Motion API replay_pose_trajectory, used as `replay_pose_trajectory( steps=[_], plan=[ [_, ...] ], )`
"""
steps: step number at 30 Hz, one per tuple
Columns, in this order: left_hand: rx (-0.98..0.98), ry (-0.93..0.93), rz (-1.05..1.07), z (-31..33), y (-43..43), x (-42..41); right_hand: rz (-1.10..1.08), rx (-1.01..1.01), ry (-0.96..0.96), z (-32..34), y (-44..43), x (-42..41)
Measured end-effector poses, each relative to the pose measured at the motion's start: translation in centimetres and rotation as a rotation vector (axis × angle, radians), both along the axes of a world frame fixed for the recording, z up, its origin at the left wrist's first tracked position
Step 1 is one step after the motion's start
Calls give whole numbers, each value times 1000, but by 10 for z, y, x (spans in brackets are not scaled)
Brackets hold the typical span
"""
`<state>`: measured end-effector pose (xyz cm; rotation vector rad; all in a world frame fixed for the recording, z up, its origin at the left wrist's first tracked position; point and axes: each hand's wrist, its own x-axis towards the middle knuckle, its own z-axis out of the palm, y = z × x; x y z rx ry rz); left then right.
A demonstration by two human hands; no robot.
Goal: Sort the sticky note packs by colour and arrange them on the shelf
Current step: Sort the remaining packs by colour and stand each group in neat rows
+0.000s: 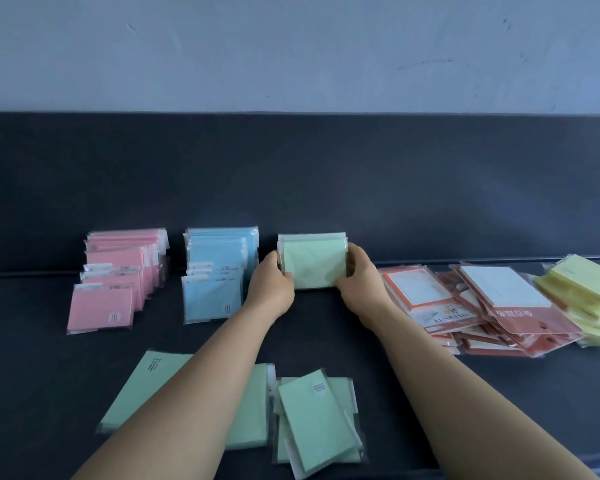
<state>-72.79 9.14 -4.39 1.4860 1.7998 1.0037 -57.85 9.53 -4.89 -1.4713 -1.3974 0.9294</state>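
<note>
Reached the green stage of the sort, by the look of it. Gripped at centre frame a small stack of mint-green sticky note packs in clear wrappers (314, 263), with the left hand (272, 282) curled round its left edge and the right hand (359, 282) curled round its right edge. Held it upright, low over the dark grey matt shelf (326, 323) and close to the dark upright back panel (291, 174); could not tell whether it was resting on either. Stood to the left of it, leaning on the same panel, a row of pink packs (118, 271) at mid-left of frame and a row of pale blue packs (219, 271) just beside. Lay flat at lower centre, partly under the forearms, one large mint-green pack (146, 386) and, just right of it, an overlapping heap of smaller mint-green packs (312, 417). Judged the next move as seating the held stack squarely beside the blue row, letting go without tipping it, then gathering the flat green ones to join it. Judged the wrappers slick and apt to slide. Lay unsorted at mid-right a slumped pile of white packs with orange-red borders (465, 299), touching a heap of pale yellow packs (579, 292) at the right edge. Showed across the top of frame a pale bluish-white wall (291, 53), scuffed in places.
</note>
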Motion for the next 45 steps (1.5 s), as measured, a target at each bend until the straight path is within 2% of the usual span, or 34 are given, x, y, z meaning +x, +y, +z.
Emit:
replay_pose_trajectory(
  steps=[9,18,23,30,36,45],
  plan=[
    [17,-14,-53,-3,-1,-7,65,54,-87,1,-6,1],
    [13,-28,-54,0,-3,-7,56,41,-72,-1,-5,1],
    [30,-40,-50,-1,-1,-6,46,70,-136,1,-6,-4],
    [-44,4,-107,0,-7,-7,53,-40,-188,4,-8,2],
    [-131,-111,-81,7,-4,-11,107,-203,-106,14,-4,6],
    [-148,-195,-45,3,11,-7,70,-246,104,12,16,4]
  ],
)
